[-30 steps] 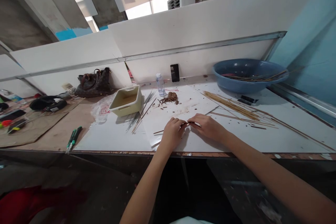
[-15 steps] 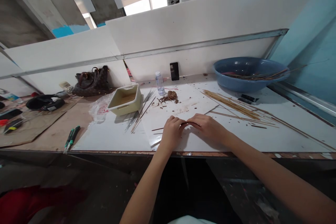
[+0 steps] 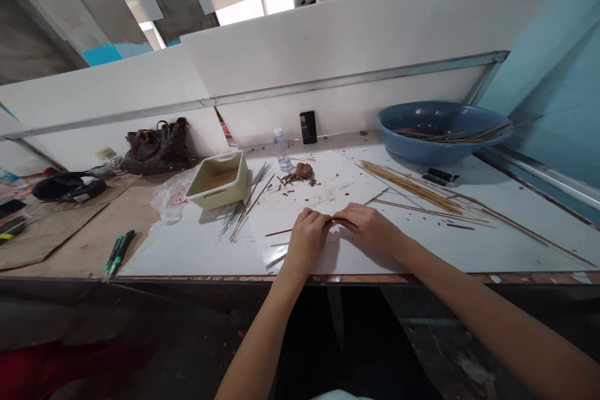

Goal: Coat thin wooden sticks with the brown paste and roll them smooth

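Fingertip to fingertip over the white board [image 3: 276, 215], both my hands are closed on one thin brown stick [image 3: 278, 233]. My left hand [image 3: 309, 234] pinches it, and its bare end sticks out to the left. On the right, my right hand [image 3: 368, 228] grips the other part, with a short stretch showing between the fingertips. Past the hands lies a lump of brown clay-like material [image 3: 304, 170] with small broken pieces around it. Off to the right rests a bundle of thin tan sticks [image 3: 407, 185].
A cream tub [image 3: 218, 194] with brownish contents stands left, beside thin wires and sticks. Behind are a clear bottle [image 3: 282, 151] and a leaning phone [image 3: 308, 127]. A blue basin [image 3: 435, 147] holds sticks at back right. Green-handled pliers [image 3: 119, 254] lie near the front edge.
The view has shifted slightly, so things at the left sit farther left. Both hands keep their hold on the stick, almost unmoved.
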`<state>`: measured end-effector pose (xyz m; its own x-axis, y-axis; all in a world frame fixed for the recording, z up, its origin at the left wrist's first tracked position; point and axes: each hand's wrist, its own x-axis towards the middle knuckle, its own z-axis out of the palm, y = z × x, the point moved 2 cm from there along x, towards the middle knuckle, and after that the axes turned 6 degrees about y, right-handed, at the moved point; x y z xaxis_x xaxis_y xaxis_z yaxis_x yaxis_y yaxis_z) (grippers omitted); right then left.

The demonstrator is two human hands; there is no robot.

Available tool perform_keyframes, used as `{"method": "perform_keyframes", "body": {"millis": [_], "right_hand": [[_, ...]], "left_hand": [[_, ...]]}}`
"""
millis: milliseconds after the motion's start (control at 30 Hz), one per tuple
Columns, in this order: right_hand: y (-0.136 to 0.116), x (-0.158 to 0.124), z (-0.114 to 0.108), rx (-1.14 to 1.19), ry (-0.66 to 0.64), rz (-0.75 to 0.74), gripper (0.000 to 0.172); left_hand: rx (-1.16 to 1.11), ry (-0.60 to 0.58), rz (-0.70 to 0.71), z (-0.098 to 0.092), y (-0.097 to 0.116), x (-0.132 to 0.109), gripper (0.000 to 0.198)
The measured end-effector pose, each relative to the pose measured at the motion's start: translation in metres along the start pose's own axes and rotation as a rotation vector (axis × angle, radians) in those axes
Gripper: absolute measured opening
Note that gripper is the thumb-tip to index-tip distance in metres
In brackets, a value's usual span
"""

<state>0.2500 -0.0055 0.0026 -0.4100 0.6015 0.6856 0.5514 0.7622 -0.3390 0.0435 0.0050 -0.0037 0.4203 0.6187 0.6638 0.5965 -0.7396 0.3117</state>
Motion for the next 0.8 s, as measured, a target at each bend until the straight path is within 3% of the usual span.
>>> {"method": "perform_keyframes", "body": {"millis": [167,800], "right_hand": [[0.0026,-0.0013,0.0024,-0.003,0.01,-0.014,0.02],[0.0021,-0.0002,0.003,-0.035,0.02,-0.052,0.017]], "left_hand": [[-0.04,0.045,0.009,-0.0011,0.0014,0.0004,0.009],[0.041,0.042,0.061,-0.0023,-0.0032,-0.0029,0.011]]}}
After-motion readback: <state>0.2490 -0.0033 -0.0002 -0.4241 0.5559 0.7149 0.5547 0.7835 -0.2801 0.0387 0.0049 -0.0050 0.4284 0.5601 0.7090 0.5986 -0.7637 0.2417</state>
